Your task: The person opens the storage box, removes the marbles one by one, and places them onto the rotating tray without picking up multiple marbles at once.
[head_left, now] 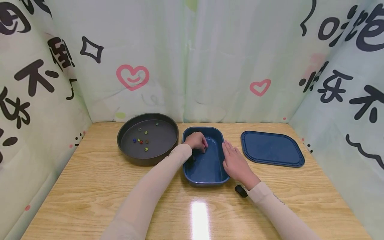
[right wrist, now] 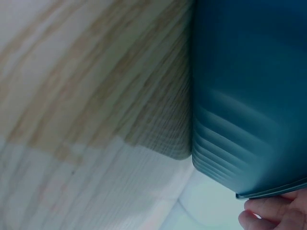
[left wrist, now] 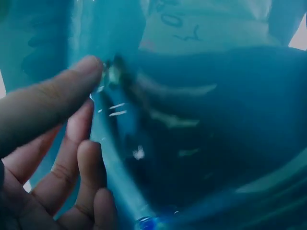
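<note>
My left hand [head_left: 197, 141] reaches down into a deep blue rectangular box [head_left: 207, 170], fingers bent toward its floor. In the left wrist view a small greenish marble [left wrist: 113, 74] shows right at the fingertips; I cannot tell whether they pinch it. A blue marble [left wrist: 146, 223] lies on the box floor below. My right hand [head_left: 237, 163] rests along the box's right side with straight fingers. In the right wrist view, its fingers [right wrist: 271, 208] are at the rim. A round dark pan [head_left: 162, 148] stands left of the box, with several small coloured marbles [head_left: 141, 141] inside.
A blue lid [head_left: 273, 149] lies flat on the wooden table [head_left: 75, 193], right of the box. Printed curtains [head_left: 168, 60] enclose the table at the back and both sides. The pan's tall wall stands close beside the left forearm.
</note>
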`<state>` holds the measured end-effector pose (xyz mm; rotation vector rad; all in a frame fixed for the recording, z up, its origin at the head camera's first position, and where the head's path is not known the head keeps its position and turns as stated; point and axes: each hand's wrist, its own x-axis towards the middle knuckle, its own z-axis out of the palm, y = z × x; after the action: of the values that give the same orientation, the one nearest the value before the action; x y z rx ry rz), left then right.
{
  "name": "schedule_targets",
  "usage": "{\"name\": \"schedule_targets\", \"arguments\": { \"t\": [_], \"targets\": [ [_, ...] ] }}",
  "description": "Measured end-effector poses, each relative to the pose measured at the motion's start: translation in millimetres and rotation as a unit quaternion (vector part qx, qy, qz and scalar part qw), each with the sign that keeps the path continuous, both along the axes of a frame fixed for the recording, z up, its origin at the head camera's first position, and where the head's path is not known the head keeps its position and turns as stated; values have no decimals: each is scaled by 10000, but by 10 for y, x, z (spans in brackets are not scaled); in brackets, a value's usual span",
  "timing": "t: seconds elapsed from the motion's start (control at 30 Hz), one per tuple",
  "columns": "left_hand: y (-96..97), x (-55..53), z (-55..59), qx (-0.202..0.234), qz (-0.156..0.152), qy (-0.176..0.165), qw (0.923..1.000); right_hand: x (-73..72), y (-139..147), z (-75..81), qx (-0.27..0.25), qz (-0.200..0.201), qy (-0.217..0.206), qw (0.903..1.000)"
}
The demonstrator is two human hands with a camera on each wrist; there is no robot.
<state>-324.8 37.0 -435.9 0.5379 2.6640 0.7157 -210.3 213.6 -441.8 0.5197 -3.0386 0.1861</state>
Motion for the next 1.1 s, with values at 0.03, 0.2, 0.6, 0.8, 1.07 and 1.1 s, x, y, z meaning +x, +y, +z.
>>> {"name": "schedule_targets", "arguments": {
  "t": [0.03,0.2,0.6,0.8,1.07,1.1],
  "targets": [
    [4,0,12,37,-6,23,10000,0,0,-6,8,1,5,10000],
    [13,-29,137,422,-257,226,9985,4,-2,-19,10,-10,26,10000],
    [-151,154,742,1249,-730,221,9892,-2,-6,-4,-39,11,-45,10000],
    [-372,239,996,1514,-917,312,9837,2,-9,-17,-64,3,17,10000],
    [-841,261,1098,1590,-490,363,9854,7,-8,-12,-6,15,79,10000],
    [-909,254,1093,1571,-432,394,9859,6,-9,-6,-15,14,69,10000]
  ]
}}
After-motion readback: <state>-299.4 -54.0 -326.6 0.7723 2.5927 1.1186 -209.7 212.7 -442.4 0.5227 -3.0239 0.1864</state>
